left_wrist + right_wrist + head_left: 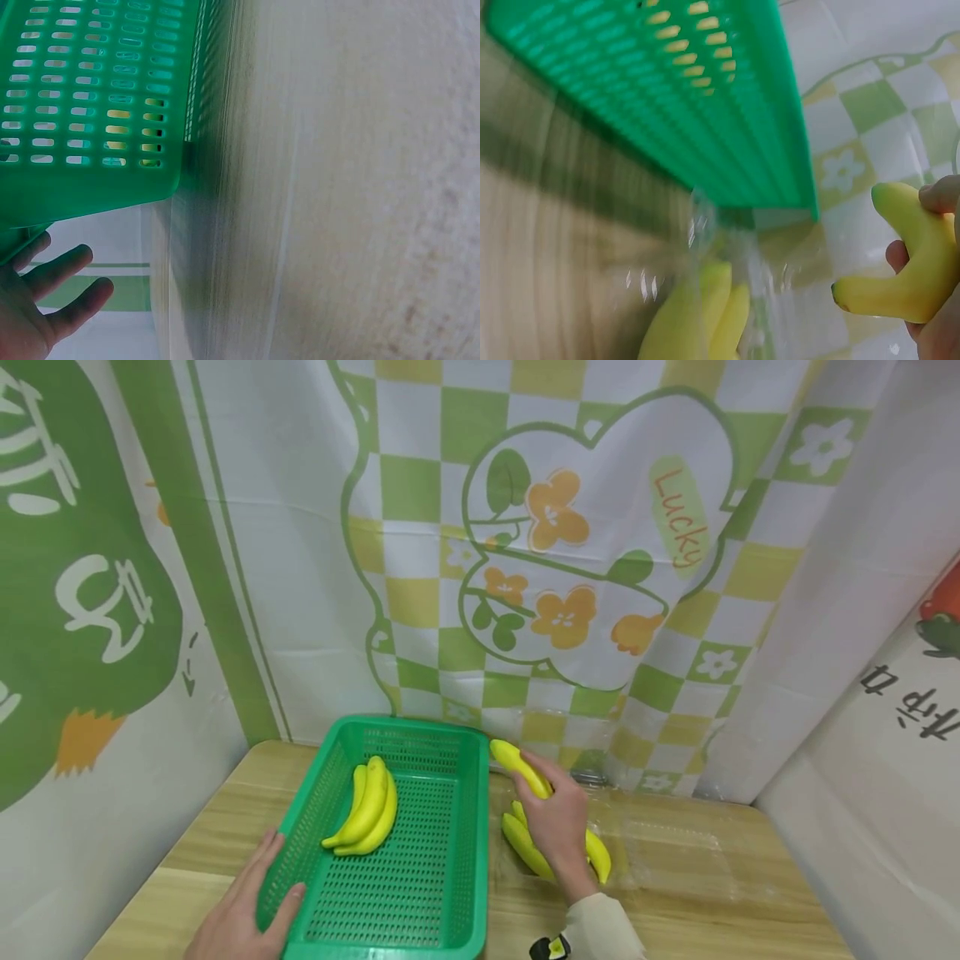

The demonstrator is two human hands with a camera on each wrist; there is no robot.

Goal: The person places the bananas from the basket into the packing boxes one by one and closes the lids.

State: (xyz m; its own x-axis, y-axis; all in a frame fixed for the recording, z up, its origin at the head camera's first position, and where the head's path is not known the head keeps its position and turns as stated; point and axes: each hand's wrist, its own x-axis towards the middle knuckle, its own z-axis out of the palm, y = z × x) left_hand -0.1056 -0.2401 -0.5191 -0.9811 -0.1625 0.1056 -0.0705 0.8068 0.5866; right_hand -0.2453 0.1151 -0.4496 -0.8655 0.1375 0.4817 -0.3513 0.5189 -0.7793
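Note:
A green perforated plastic basket [471,860] stands on the wooden table with a bunch of yellow bananas [367,810] inside, toward its left wall. My left hand [247,902] rests against the basket's left rim; its fingers look straight and spread in the left wrist view [64,292]. Beyond the basket's right wall, my right hand [557,814] grips a small bunch of bananas [911,266], two green-tipped ends sticking out. More bananas [525,847] lie on the table below that hand, partly hidden by it.
Clear plastic packaging [667,852] lies on the table [757,918] to the right, around the loose bananas. A patterned cloth [420,627] hangs close behind the table, and further printed sheets [885,827] flank it at both sides.

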